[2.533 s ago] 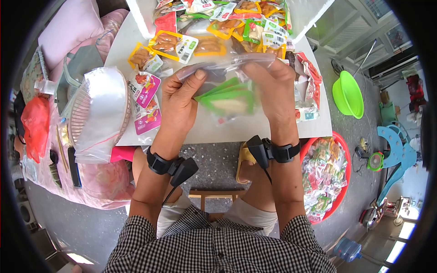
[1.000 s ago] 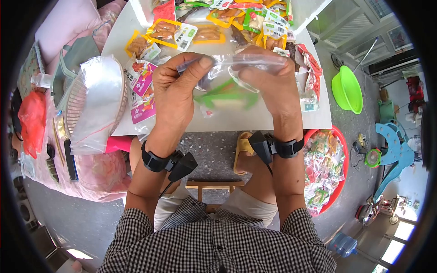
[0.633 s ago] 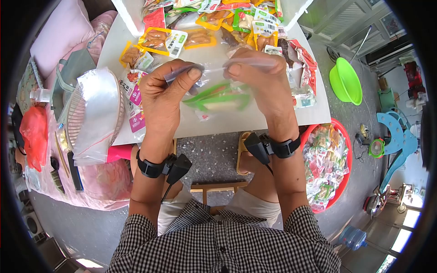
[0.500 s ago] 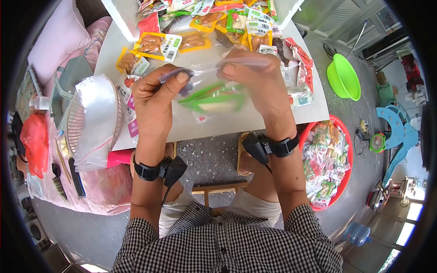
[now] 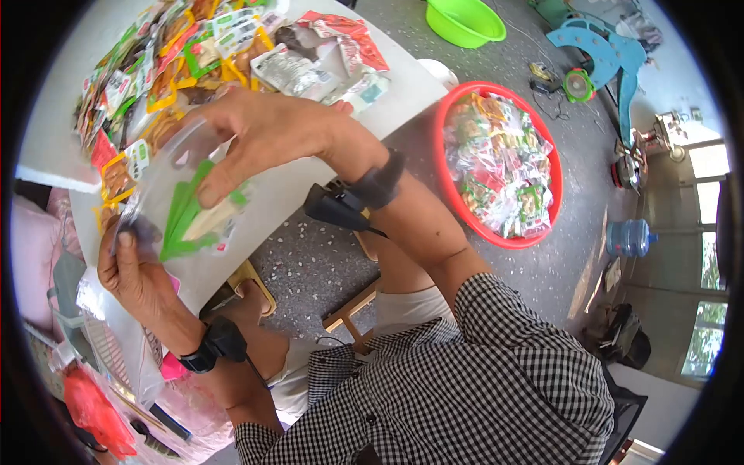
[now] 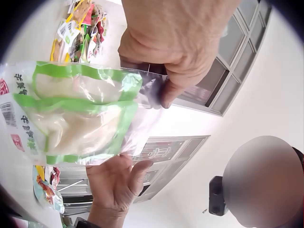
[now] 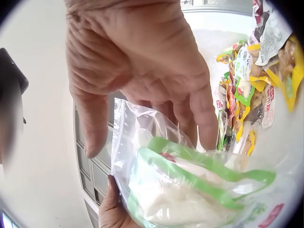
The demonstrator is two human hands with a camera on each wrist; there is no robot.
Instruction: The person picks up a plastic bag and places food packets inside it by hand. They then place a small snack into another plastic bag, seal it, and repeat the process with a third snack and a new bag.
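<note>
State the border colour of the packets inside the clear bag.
Green borders on the packets in the clear bag; left wrist view shows it best.

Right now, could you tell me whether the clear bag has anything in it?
Filled, not empty: two green-edged packets lie inside the clear bag, visible through its wall.

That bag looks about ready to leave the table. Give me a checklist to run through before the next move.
1. Left hand grips the clear bag: ok, it pinches one end.
2. Right hand grips the bag: not ok, its fingers lie straight against it.
3. Green-edged packets inside the bag: ok.
4. Bag mouth sealed: cannot tell.
5. Red basin in view beside the table: ok, heaped with filled bags.
</note>
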